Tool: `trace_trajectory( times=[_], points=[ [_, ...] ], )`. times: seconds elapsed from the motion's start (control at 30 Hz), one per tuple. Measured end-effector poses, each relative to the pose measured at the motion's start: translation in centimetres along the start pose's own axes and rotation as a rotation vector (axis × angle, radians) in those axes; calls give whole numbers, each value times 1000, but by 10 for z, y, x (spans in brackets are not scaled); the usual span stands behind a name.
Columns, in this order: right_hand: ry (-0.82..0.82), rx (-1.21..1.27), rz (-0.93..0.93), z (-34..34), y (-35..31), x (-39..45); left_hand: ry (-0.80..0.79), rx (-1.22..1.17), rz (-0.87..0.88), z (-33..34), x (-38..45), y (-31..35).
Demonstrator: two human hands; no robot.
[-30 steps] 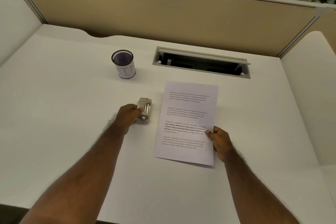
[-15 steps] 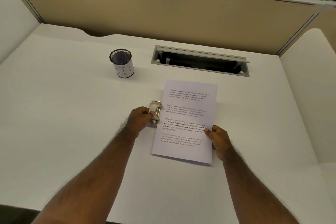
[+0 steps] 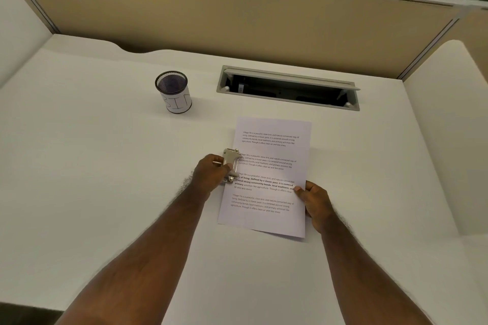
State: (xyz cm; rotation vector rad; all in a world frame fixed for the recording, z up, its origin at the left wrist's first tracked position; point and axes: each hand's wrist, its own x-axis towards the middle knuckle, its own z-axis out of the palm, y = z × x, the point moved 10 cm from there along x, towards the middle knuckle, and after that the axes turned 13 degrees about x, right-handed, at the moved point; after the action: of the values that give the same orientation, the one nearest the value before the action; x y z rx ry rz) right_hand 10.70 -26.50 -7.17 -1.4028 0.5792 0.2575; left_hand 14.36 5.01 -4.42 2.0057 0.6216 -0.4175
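A white sheet of printed paper (image 3: 272, 166) lies on the white desk (image 3: 92, 179) in the middle. My left hand (image 3: 211, 174) grips a small metal hole punch (image 3: 231, 163) at the sheet's left edge, its jaw over the paper's margin. My right hand (image 3: 314, 202) pinches the sheet's right edge, thumb on top, fingers curled underneath and hidden.
A black mesh pen cup (image 3: 173, 91) with a white label stands at the back left of the sheet. Behind the sheet is an open cable hatch (image 3: 287, 88) in the desk. Beige partition walls (image 3: 237, 16) close off the back and sides.
My left hand has carried the hole punch to the right, from the bare desk to the sheet's left edge. My right hand keeps its hold on the right edge.
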Motion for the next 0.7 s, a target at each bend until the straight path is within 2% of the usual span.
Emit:
trace_trajectory(
  times=[0.1, 0.43, 0.7],
  points=[
    [-2, -2, -3, 0, -1, -1, -23, -10, -55, 1, 3, 0],
    [6, -28, 9, -2, 3, 3, -261, -103, -282, 11, 9, 0],
    [2, -44, 12, -2, 4, 4, -306, -135, -311, 13, 14, -4]
  ],
)
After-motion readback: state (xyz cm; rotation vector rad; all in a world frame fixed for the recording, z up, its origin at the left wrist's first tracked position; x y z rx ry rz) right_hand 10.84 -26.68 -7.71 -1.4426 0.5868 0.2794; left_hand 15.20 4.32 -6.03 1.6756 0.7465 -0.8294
